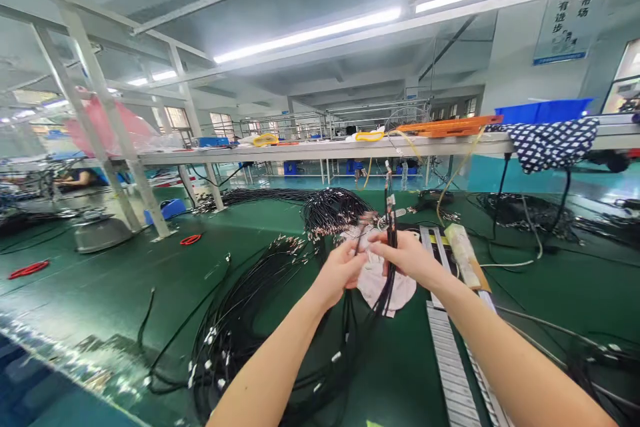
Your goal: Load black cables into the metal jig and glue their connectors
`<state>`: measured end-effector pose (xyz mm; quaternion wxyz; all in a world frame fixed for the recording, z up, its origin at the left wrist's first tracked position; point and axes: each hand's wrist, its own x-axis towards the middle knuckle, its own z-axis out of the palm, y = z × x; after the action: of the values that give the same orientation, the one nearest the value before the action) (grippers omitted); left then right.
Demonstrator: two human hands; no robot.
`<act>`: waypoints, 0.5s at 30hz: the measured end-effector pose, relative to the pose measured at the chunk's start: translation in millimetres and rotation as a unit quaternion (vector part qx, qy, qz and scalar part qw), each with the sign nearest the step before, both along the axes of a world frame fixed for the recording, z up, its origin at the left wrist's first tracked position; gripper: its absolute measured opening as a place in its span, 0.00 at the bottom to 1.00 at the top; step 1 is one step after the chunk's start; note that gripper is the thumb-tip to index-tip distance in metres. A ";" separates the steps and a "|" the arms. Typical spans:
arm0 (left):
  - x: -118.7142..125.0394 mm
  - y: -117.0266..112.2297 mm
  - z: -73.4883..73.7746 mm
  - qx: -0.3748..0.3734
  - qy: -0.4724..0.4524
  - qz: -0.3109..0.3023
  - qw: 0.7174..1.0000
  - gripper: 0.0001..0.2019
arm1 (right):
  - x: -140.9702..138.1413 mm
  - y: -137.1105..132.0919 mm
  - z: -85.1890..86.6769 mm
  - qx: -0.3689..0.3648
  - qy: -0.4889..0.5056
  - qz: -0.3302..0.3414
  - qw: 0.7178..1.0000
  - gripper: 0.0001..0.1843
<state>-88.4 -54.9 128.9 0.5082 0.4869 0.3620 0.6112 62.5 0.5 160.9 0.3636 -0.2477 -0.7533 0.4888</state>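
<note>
Guess we're midway: right hand point(409, 255) gripping a bunch point(392, 232), left hand point(342, 267) pinching a cable point(359, 241), pile point(241, 295) left of it to go.

One head-worn camera faces forward and down over a green bench point(395, 370). Left hand point(343, 265) and right hand point(404, 255) appear near, below centre.
</note>
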 end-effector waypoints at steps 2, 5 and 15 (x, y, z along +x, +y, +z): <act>-8.1 0.7 1.7 0.025 -0.034 0.063 0.997 0.19 | -0.2 0.2 -12.6 -0.001 -0.032 0.000 0.999 0.08; -14.4 -0.2 4.9 0.035 -0.053 0.111 0.992 0.21 | -9.6 -5.1 -37.4 -0.003 -0.058 0.002 0.998 0.09; 2.4 7.6 -6.5 0.001 -0.034 0.126 0.991 0.22 | -30.6 -13.3 -55.8 0.006 -0.049 0.006 0.999 0.14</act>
<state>-86.0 -47.3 122.3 0.4385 0.4170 0.4021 0.6872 31.9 -12.8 105.0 0.3252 -0.2647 -0.7746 0.4734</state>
